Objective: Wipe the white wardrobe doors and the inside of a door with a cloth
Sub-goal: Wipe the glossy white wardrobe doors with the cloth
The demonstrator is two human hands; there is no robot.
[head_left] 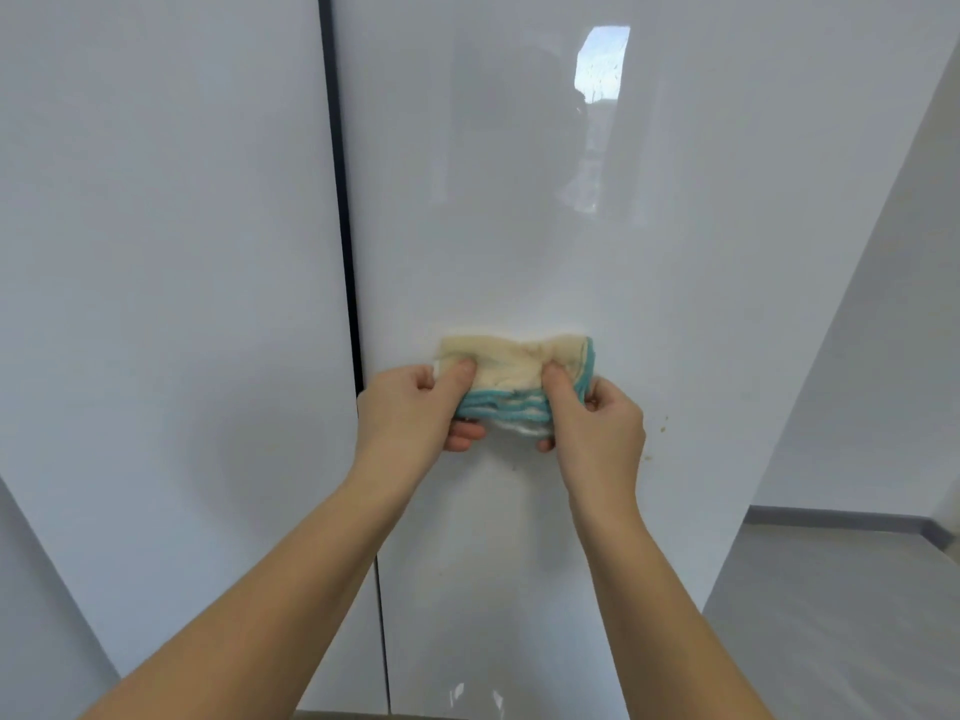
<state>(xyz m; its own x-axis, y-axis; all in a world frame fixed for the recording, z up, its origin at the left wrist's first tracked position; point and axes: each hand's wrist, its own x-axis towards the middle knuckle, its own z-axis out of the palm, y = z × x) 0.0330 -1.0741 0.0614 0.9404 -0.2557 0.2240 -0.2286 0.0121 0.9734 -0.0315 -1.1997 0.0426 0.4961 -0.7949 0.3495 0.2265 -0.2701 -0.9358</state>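
A folded cream cloth with teal-edged layers is held in front of the glossy white right wardrobe door. My left hand grips its left end, thumb on top and fingers underneath. My right hand pinches its right end the same way. The left wardrobe door stands beside it, with a dark vertical gap between the two doors. Small brownish specks mark the right door just right of my right hand.
A white side wall runs along the right. Grey floor and a grey skirting board show at the lower right. A window is mirrored in the door's gloss near the top.
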